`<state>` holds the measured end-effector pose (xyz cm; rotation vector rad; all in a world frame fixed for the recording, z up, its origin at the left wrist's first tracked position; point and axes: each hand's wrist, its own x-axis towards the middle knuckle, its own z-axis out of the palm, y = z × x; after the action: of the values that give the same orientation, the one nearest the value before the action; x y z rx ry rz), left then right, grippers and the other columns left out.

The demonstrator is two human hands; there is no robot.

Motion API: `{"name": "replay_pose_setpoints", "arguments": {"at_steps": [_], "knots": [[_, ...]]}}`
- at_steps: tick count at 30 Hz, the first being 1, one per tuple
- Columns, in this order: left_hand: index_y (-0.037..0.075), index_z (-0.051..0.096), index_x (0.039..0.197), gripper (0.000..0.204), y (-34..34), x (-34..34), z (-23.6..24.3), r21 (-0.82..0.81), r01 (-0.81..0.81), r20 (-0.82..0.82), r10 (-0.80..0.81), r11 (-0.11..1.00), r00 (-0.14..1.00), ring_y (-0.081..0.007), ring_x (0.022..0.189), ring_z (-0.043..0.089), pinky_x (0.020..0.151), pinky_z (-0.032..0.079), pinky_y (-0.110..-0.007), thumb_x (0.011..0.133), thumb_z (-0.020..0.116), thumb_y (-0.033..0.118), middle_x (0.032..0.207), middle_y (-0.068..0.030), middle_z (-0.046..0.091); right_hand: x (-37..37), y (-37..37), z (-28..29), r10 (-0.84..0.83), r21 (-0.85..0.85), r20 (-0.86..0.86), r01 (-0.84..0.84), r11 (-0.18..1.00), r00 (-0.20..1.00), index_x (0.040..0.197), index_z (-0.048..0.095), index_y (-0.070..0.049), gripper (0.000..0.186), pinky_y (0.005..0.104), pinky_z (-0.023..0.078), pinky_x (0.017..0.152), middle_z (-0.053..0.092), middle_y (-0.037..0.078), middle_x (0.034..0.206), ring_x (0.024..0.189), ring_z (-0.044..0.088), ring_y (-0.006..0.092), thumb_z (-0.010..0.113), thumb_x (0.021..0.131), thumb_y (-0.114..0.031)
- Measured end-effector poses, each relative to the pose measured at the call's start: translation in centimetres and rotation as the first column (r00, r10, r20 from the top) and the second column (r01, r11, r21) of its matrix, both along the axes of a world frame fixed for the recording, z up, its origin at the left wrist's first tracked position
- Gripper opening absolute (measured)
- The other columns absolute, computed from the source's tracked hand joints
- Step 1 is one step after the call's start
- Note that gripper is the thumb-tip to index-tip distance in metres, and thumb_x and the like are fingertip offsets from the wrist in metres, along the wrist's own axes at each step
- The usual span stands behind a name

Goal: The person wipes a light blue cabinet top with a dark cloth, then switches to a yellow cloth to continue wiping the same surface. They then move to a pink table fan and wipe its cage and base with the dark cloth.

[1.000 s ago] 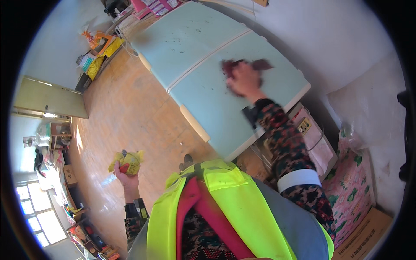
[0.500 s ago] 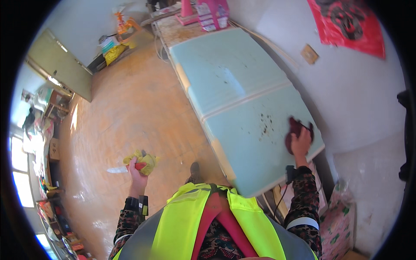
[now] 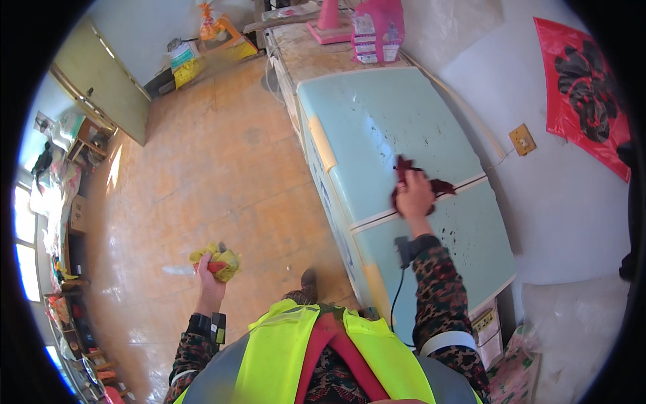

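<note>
My left hand (image 3: 209, 277) is closed round a knife (image 3: 180, 270) with a red handle and a bunched yellow cloth (image 3: 227, 265); the blade points left over the floor. My right hand (image 3: 416, 196) grips a dark red cloth (image 3: 441, 188), pressed on the light blue top of a two-panel cabinet, like a refrigerator (image 3: 367, 104), at the seam between the panels. Cream handles (image 3: 323, 145) line its left edge, and dark specks (image 3: 447, 239) dot the near panel.
Brown floor (image 3: 222, 161) runs left of the cabinet, toward an open door (image 3: 114, 81). Beyond the cabinet stands a worktop with a pink cone (image 3: 328, 23) and pink bag (image 3: 377, 34). Bags (image 3: 188, 64) lie by the back wall, shelved clutter (image 3: 74, 215) along the left. An outlet (image 3: 522, 140) is on the right wall.
From half a second ago, my right hand and red cloth have moved up and left from the near panel's right side to the seam. The view has shifted; my left hand still holds its load.
</note>
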<state>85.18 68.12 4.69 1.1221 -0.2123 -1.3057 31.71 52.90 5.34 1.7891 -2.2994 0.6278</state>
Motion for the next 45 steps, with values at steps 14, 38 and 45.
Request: {"name": "replay_pose_setpoints", "arguments": {"at_steps": [14, 38, 45], "knots": [[0.01, 0.058, 0.12, 0.031, -4.8, 7.2, 0.7, 0.019, -0.074, -0.11, 0.075, 0.997, 0.991, -0.0254, 0.106, 0.066, 0.09, 0.056, -0.045, 0.092, 0.062, 0.024, 0.116, -0.0074, 0.066, -4.3, 13.3, -0.3, -0.247, 0.068, -0.008, 0.247, 0.967, 0.969, 0.14, 0.054, -0.013, 0.057, 0.0535, 0.038, 0.108, 0.051, 0.022, 0.143, 0.131, 0.047, 0.0429, 0.068, 0.087, -0.029], [0.012, 0.054, 0.128, 0.039, -17.9, 14.0, 0.0, -0.032, 0.012, 0.016, -0.012, 0.999, 1.0, -0.0278, 0.117, 0.061, 0.097, 0.052, -0.05, 0.094, 0.059, 0.031, 0.126, -0.0075, 0.063, 15.3, -18.1, -0.1, 0.401, -0.015, 0.026, -0.4, 0.916, 0.916, 0.124, 0.061, -0.019, 0.046, 0.0515, 0.038, 0.095, 0.053, 0.012, 0.134, 0.126, 0.048, 0.0317, 0.071, 0.083, -0.035], [0.009, 0.057, 0.123, 0.035, -38.1, 6.5, 5.6, -0.065, 0.27, 0.319, -0.237, 0.961, 0.918, -0.0253, 0.108, 0.065, 0.095, 0.054, -0.046, 0.089, 0.064, 0.016, 0.117, -0.0081, 0.065, 16.8, -31.0, 0.0, 0.48, -0.071, 0.108, -0.475, 0.877, 0.87, 0.119, 0.063, -0.017, 0.039, 0.0494, 0.039, 0.096, 0.055, 0.011, 0.129, 0.123, 0.05, 0.0294, 0.071, 0.083, -0.029]]}}
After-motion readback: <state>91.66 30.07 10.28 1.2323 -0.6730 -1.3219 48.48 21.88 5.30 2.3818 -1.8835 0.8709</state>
